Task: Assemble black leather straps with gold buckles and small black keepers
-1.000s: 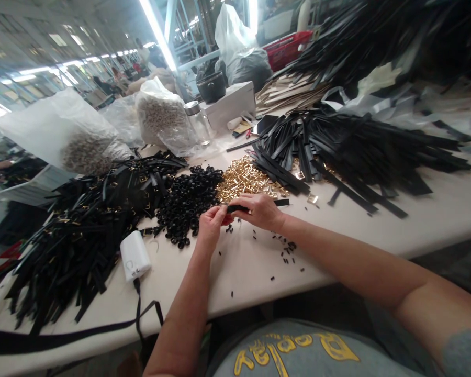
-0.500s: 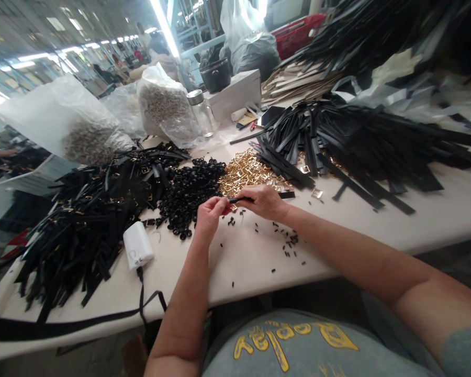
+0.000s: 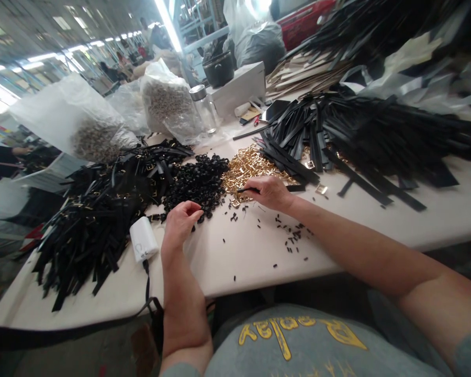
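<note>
My right hand [image 3: 270,192] is closed on a short black strap [image 3: 248,189] that pokes out to the left, just below a heap of gold metal buckles [image 3: 248,166]. My left hand [image 3: 179,221] has curled fingers at the near edge of a pile of small black rings [image 3: 196,182]; whether it pinches one I cannot make out. Small black bits [image 3: 288,235] lie scattered on the white table [image 3: 259,256] near my right wrist.
A heap of finished black straps with buckles [image 3: 102,209] lies at left, a larger heap of plain black straps [image 3: 361,136] at right. A white charger box [image 3: 143,238] with a black cable sits near my left hand. Plastic bags [image 3: 82,125], a glass jar [image 3: 204,110] and a white box [image 3: 239,86] stand behind.
My left hand has let go of the strap end and moved left to the black rings. My right hand keeps the strap and has shifted slightly toward the buckles.
</note>
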Action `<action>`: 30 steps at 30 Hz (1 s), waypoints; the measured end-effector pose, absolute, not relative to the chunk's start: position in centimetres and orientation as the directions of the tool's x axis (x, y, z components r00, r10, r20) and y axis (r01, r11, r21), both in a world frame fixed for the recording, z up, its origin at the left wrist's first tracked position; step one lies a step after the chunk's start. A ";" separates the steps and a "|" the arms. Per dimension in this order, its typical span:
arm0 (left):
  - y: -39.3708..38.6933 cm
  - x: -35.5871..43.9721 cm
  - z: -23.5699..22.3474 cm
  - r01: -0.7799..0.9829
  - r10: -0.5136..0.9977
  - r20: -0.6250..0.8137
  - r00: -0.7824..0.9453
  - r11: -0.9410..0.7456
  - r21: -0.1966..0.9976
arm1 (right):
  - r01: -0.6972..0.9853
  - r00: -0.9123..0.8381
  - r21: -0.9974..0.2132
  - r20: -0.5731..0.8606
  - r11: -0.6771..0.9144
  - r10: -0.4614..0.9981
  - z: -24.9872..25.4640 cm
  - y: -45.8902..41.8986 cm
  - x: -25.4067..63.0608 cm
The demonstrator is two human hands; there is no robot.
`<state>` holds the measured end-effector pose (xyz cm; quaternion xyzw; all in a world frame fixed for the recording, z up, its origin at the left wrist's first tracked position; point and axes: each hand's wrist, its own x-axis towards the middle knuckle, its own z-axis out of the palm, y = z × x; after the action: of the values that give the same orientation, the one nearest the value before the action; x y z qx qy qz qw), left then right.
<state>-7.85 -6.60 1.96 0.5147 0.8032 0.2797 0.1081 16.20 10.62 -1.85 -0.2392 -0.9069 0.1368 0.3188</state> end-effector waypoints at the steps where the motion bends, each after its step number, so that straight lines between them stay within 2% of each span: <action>1: -6.5 -7.5 2.0 0.787 0.892 0.139 -0.429 0.294 0.542 | 0.342 -0.689 -0.403 0.507 0.849 0.518 -1.9 10.6 16.2; 4: -5.8 -6.8 1.8 0.848 0.904 0.201 -0.378 0.250 0.467 | 0.317 -0.712 -0.418 0.489 0.852 0.505 -1.9 10.3 16.0; 11: -4.2 -6.2 0.4 0.934 0.926 0.204 -0.317 0.269 0.234 | 0.320 -0.730 -0.422 0.461 0.848 0.504 -2.0 9.7 15.6; 17: -3.7 -5.6 0.3 0.930 0.918 0.186 -0.351 0.317 0.189 | 0.300 -0.734 -0.418 0.473 0.858 0.487 -2.1 9.5 15.6; 20: -3.8 -5.9 0.1 0.883 0.865 0.254 -0.432 0.348 0.317 | 0.279 -0.718 -0.419 0.506 0.864 0.477 -2.2 9.4 15.5; 23: -3.6 -5.9 -0.1 0.723 0.795 0.251 -0.553 0.308 0.619 | 0.235 -0.710 -0.428 0.538 0.873 0.455 -2.3 9.2 15.4; 26: -3.0 -4.7 -0.2 0.327 0.818 0.049 -0.573 0.173 0.929 | 0.217 -0.690 -0.430 0.567 0.877 0.449 -2.1 8.9 15.4; 28: -2.6 -3.4 -0.1 0.032 0.855 -0.097 -0.509 0.132 0.991 | 0.213 -0.669 -0.432 0.589 0.876 0.454 -1.8 8.7 15.4; 30: -2.2 -2.0 0.0 -0.150 0.875 -0.187 -0.446 0.133 0.980 | 0.203 -0.651 -0.441 0.606 0.874 0.457 -1.6 8.6 15.5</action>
<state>-2.00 -2.23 0.04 0.2953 0.6137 0.5886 0.4356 15.51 8.56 -1.60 -0.1847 -0.8927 0.1695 0.3744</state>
